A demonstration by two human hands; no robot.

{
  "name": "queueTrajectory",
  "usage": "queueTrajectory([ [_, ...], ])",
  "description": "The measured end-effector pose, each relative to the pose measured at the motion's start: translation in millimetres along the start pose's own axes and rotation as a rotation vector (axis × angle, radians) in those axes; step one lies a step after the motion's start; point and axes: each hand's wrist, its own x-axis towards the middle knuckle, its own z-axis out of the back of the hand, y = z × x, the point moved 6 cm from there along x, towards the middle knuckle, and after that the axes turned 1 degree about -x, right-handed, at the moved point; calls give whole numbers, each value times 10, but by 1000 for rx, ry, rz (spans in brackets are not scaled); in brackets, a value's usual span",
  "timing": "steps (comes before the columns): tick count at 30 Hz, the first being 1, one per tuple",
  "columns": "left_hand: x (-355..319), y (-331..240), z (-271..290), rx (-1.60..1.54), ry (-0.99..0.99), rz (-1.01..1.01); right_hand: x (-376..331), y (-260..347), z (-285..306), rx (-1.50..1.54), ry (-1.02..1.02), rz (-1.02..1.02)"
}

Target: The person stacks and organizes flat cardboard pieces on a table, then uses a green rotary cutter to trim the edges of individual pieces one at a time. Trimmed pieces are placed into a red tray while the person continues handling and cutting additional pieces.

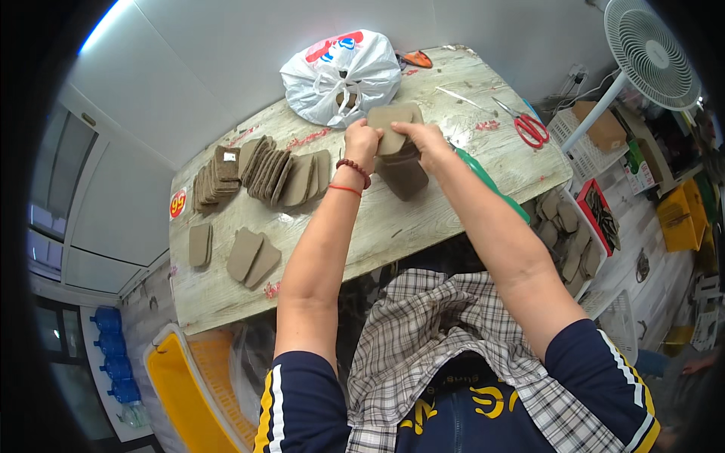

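My left hand [363, 143], with beads and a red string at its wrist, and my right hand [426, 143] are at the far middle of the table. Between them they grip a flat olive-brown pad [387, 134] with rounded corners, fingers closed on its two sides. Beneath it a pile of like pads [402, 178] stands on the table; whether the held pad touches it I cannot tell. To the left a long row of leaning pads [269, 172] ends in a bundle [217, 181] with a small white tag. Two loose pads [252, 257] overlap nearer me, beside a small stack [200, 244].
A tied white plastic bag [343, 79] stands on the worn table [362, 238] at the back. Red-handled scissors [531, 130] lie at the right, near a green object [483, 172] partly under my forearm. A white fan [651, 57], a bin of pads [578, 253] and a yellow basket [177, 385] surround the table.
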Motion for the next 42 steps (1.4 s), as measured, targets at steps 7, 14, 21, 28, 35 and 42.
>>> queueTrajectory([
  [7, -966, -82, 355, -289, -159, 169, -253, 374, 369, -112, 273, -138],
  [14, -1023, 389, -213, -338, -88, 289, -390, -387, 449, -481, -92, 136],
  [21, -1641, 85, -301, -557, 115, 63, -1668, 387, -71, -1300, -221, 759],
  [28, -2052, -243, 2280, 1306, -758, -627, -1126, -279, 404, -1359, -134, 540],
  [35, -2047, 5, 3581, 1096, -506, 137, -854, -443, 849, -692, -145, 387],
  [42, -2044, -382, 3193, 335, 4, 132, -881, -482, 1177, -166, 5, 64],
])
